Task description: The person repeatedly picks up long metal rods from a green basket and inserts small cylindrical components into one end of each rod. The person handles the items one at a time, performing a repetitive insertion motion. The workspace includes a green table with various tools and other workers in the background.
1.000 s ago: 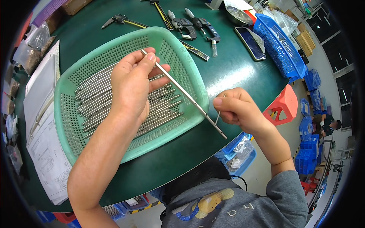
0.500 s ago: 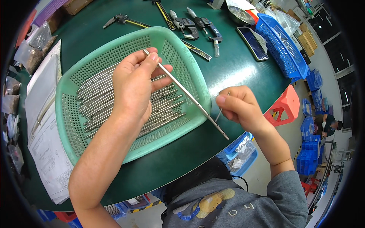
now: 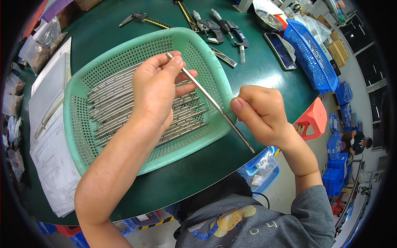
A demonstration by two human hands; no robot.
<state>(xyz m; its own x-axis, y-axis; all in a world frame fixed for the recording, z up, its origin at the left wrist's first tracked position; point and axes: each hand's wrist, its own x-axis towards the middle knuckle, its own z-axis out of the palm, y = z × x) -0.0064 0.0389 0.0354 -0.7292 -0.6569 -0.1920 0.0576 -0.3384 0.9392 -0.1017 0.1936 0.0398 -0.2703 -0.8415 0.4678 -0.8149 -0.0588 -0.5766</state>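
My left hand (image 3: 154,84) is gripping a metal rod (image 3: 211,99) near one end; my right hand (image 3: 264,111) is pinching a thin pin (image 3: 229,110), which sideways pressure could bend.

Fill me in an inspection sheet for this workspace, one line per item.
Surface: green table, glossy, reflecting light.
Work items: metal rod held aslant over the green basket; more rods lie inside the basket.
Hands: left hand grips the rod near its upper end; right hand pinches a thin pin that appears to meet the rod; whether it enters a hole, cannot tell.
Clutter: calipers, two micrometers, phone, blue basket, papers.
Cables: thin black cord curving beside the person's lap.
Surroundings: red stool, blue crates, another person in the background.
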